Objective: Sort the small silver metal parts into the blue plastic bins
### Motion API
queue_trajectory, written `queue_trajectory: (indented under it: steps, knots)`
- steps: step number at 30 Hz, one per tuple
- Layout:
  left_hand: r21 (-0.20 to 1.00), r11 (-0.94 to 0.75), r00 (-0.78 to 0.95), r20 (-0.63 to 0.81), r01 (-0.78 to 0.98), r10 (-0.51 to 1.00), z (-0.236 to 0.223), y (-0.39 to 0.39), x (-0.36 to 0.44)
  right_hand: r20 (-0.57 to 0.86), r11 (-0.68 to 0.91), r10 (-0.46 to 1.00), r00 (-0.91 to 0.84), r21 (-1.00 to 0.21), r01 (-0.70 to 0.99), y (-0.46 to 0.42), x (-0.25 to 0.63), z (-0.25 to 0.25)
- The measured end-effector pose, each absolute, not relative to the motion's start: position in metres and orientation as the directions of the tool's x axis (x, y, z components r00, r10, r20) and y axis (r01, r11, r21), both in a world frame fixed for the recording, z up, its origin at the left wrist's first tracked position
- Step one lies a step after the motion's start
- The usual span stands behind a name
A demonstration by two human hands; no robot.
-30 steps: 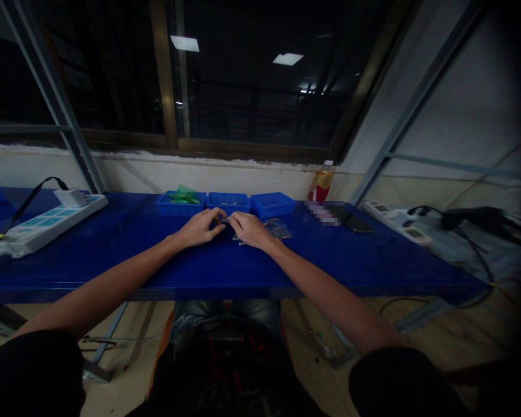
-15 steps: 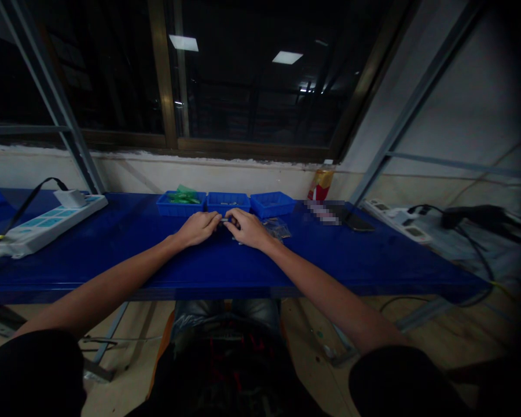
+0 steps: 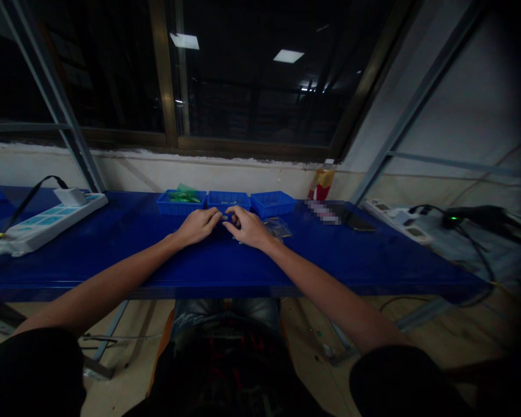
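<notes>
Both my hands rest on the blue table in front of three small blue bins. My left hand and my right hand meet at the fingertips and pinch a small dark part between them; the part is too small and dim to identify. The left bin holds green pieces, the middle bin sits just behind my fingers, and the right bin stands beside it. Clear plastic bags with small parts lie just right of my right hand.
A white power strip with a plugged black cable lies at the left. A red-yellow packet, a dark phone, another power strip and a black device with cables sit at the right. A window fills the wall behind.
My hands have shifted slightly forward toward the middle bin, fingertips staying together on the small part. Nothing else has moved.
</notes>
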State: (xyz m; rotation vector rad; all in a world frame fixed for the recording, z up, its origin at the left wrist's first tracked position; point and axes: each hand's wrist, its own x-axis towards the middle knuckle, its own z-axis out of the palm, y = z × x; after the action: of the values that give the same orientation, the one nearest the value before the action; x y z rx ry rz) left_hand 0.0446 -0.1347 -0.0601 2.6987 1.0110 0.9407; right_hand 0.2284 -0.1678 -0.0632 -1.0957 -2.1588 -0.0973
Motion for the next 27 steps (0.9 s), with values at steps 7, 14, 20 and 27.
queue_trajectory:
  steps: [7,14,20,27]
  knots:
    - [0.355,-0.775,0.619,0.468,0.523,0.631,-0.060,-0.137,0.046,0.720,0.673,0.562,-0.408,-0.110,0.732,-0.171,0.230,-0.056]
    - [0.172,-0.912,0.834,0.369,0.372,0.410,-0.068,-0.144,0.053,0.919,0.550,0.394,0.008,-0.243,0.799,-0.155,0.254,-0.041]
    - [0.057,-0.915,0.864,0.310,0.399,0.396,-0.069,-0.146,0.056,0.789,0.315,0.614,0.011,-0.258,0.913,-0.122,0.273,-0.052]
    - [0.104,-0.791,0.725,0.343,0.603,0.598,-0.072,-0.137,0.052,0.705,0.351,0.708,-0.046,-0.295,0.889,-0.131,0.277,-0.060]
